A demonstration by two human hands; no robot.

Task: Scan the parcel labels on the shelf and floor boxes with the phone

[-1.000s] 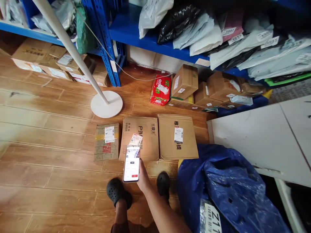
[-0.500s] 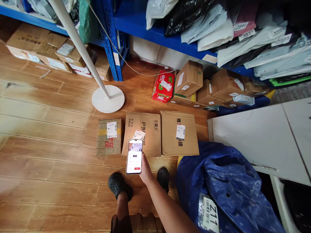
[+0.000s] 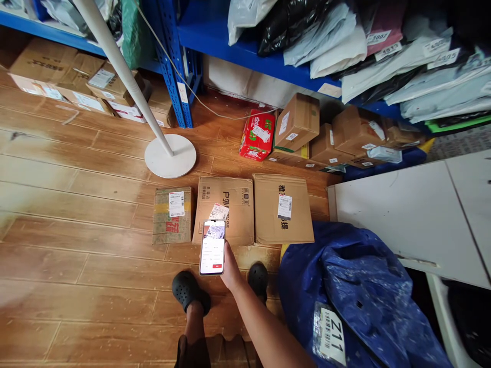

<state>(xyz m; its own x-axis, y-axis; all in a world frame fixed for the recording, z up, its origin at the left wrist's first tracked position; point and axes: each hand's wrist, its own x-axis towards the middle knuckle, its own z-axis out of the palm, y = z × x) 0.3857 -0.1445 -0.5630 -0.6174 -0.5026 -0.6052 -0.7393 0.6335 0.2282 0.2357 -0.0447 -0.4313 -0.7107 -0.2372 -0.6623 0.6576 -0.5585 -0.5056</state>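
My right hand (image 3: 230, 266) is wrapped round a smartphone (image 3: 211, 250), holding it above the front edge of the middle cardboard box (image 3: 240, 214). The phone's screen shows a camera picture of a label at the top and a white form with a red button below. Just past the phone, a white shipping label (image 3: 219, 210) on the middle box is partly in sight. To the left lies a smaller, worn box (image 3: 161, 225) with yellow tape and a label. On the right is another flat cardboard box (image 3: 264, 204) with a label. My left hand is out of view.
A white pole on a round base (image 3: 184, 158) stands beyond the boxes. Parcels and a red box (image 3: 257, 133) line the floor under blue shelving (image 3: 215, 30) loaded with bagged parcels. A blue sack (image 3: 356, 276) tagged Z11 and a white cabinet (image 3: 406, 220) are at right.
The small dark pop-up on the phone's screen has gone, and the form now shows plain text lines. My right hand and the boxes stay almost where they were.
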